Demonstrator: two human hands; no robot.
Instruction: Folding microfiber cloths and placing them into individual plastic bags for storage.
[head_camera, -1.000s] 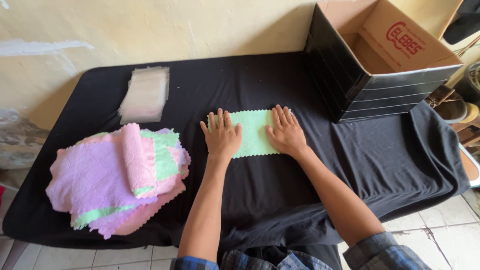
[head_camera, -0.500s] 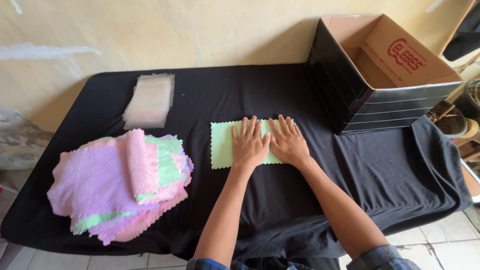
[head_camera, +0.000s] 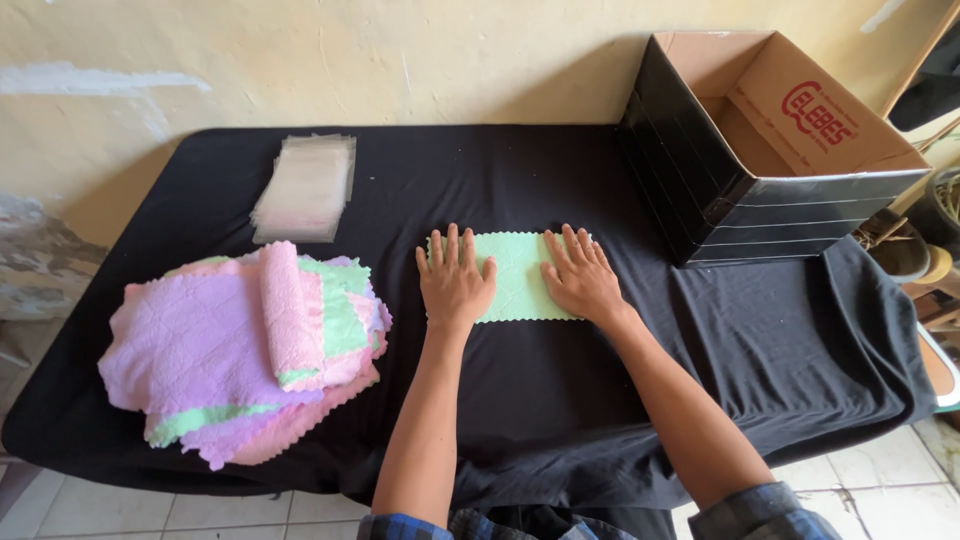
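Observation:
A light green cloth (head_camera: 515, 275) with a scalloped edge lies flat in the middle of the black-covered table (head_camera: 560, 400). My left hand (head_camera: 455, 280) presses palm-down on its left end, fingers spread. My right hand (head_camera: 580, 275) lies flat on its right end, fingers spread too. A strip of green shows between the two hands. Neither hand grips anything.
A pile of pink and green cloths (head_camera: 245, 340) lies at the left. A stack of clear plastic bags (head_camera: 305, 187) sits at the back left. An open black cardboard box (head_camera: 770, 150) stands at the back right. A yellowish wall runs behind the table.
Both hands had been close together at the cloth's right part; now they have slid apart, the left hand to the left end and the right hand to the right end.

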